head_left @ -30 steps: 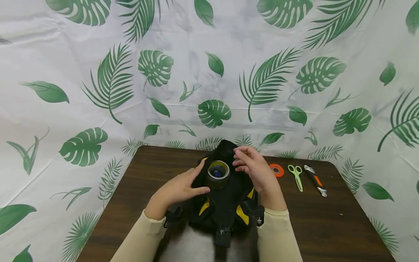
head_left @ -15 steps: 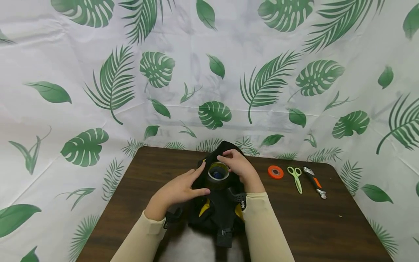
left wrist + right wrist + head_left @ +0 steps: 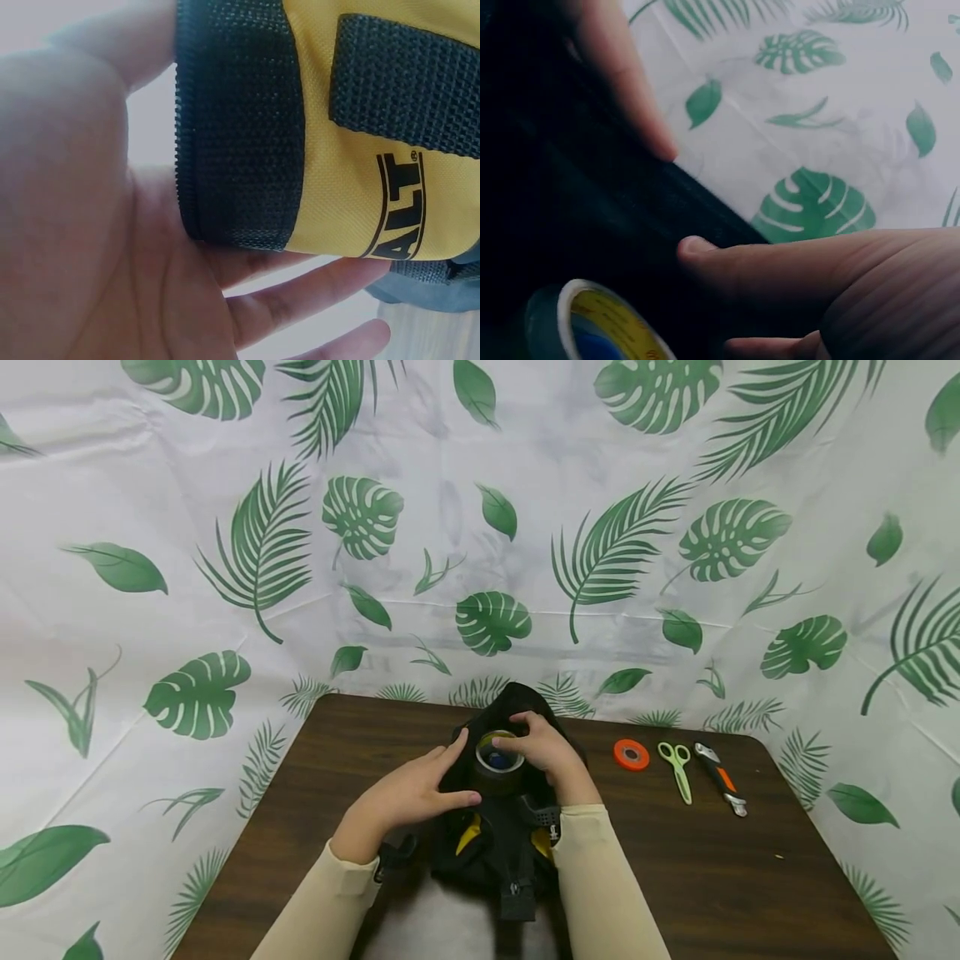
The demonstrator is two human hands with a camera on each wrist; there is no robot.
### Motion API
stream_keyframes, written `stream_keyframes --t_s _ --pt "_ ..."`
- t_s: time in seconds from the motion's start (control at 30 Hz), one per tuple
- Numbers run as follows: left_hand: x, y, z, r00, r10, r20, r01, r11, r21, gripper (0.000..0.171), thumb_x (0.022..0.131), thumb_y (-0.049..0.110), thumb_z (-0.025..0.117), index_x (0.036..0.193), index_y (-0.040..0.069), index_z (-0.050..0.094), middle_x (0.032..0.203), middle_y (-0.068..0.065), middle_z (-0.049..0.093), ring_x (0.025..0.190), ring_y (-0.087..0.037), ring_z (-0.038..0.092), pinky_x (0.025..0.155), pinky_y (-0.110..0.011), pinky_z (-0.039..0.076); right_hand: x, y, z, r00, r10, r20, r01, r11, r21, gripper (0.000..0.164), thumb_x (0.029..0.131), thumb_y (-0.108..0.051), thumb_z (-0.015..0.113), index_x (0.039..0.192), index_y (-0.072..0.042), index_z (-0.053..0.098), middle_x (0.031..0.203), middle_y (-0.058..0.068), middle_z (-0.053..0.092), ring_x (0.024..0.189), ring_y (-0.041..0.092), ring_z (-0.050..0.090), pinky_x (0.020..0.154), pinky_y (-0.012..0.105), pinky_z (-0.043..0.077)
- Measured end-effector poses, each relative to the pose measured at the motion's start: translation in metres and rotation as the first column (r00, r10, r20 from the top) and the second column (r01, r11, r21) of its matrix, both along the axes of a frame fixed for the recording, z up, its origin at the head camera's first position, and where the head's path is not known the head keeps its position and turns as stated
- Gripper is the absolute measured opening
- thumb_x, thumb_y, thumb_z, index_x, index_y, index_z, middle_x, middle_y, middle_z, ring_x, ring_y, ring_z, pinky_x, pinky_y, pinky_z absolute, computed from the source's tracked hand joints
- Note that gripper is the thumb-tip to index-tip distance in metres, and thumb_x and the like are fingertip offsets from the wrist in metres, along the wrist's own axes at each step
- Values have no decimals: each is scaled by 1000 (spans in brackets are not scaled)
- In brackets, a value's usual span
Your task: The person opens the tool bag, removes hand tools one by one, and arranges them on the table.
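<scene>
Likely steadying the tool bag (image 3: 491,827), the left hand (image 3: 408,792) lies outspread; the right hand (image 3: 549,753), fingers parted, flanks the tape roll (image 3: 498,782).

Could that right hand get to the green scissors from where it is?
Probably yes. The right hand is by the black bag, and the green scissors lie uncovered on the table off to its right. Only the flat orange roll lies between, and the hand could likely pass over it.

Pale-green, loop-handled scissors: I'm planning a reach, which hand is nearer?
Right. In the head view, the right hand is left of the scissors; the left hand is farther left.
</scene>
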State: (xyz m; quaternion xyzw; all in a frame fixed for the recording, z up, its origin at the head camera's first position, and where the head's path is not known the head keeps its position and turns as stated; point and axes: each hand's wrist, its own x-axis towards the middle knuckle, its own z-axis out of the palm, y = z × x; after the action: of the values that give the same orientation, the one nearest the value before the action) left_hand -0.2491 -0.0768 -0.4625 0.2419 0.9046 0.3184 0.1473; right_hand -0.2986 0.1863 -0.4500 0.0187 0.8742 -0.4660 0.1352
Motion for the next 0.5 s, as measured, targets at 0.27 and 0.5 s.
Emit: stream_keyframes --t_s 0.27,0.5 --pt "0 -1 -1 1000 2 4 -2 1000 -2 106 96 80 63 175 43 3 181 -20 23 162 -42 38 127 -66 37 -4 0 -13 1000 22 10 -22 1000 -14 85 97 -34 83 168 -13 41 174 20 37 150 47 49 120 69 44" --pt "-1 0 -1 1000 -1 3 1 1000 1 107 96 80 62 176 41 3 181 -20 24 162 -42 39 127 -66 37 -1 -2 -18 998 55 18 -55 998 14 91 94 -28 87 169 -15 38 173 20 37 143 46 53 114 65 50"
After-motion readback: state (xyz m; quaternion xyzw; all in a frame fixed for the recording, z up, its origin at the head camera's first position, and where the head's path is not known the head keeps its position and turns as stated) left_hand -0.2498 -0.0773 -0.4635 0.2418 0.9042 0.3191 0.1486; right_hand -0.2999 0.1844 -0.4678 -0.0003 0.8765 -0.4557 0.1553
